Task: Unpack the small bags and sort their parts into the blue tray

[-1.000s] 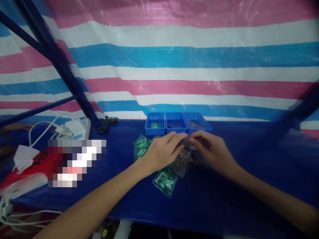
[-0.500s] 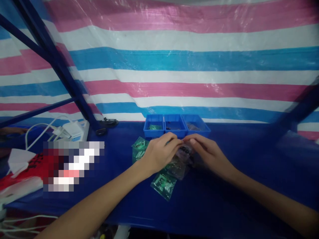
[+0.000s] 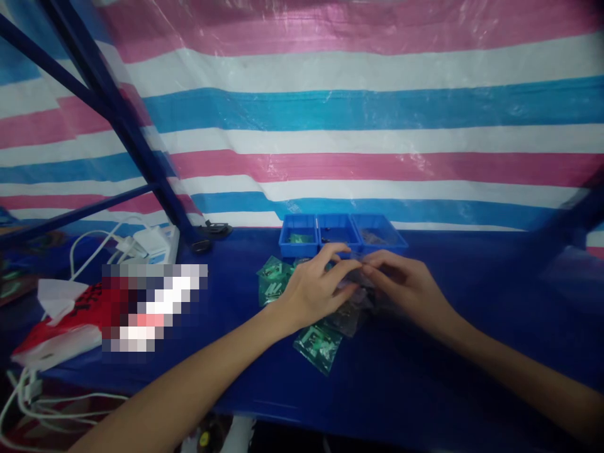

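My left hand [image 3: 315, 286] and my right hand [image 3: 408, 280] meet over the blue table, fingertips nearly touching. Between them is a clear plastic bag [image 3: 362, 259], pinched by the fingers of my right hand; the left fingers are bent against its edge. Under the hands lie more clear bags with dark contents [image 3: 343, 318]. A green bag [image 3: 318, 346] rests just in front of them, and other green bags [image 3: 272, 290] lie to the left, partly hidden by my left hand.
Behind the hands stand three blue bins [image 3: 299, 236] holding small bags and parts. At the left are a red tissue pack [image 3: 89, 314], a white power strip [image 3: 172, 242] with cables, and a blue metal frame [image 3: 136, 151].
The view has shifted slightly left. My left fingers have spread from a tight pinch, and the clear bag between the hands now shows more plainly.
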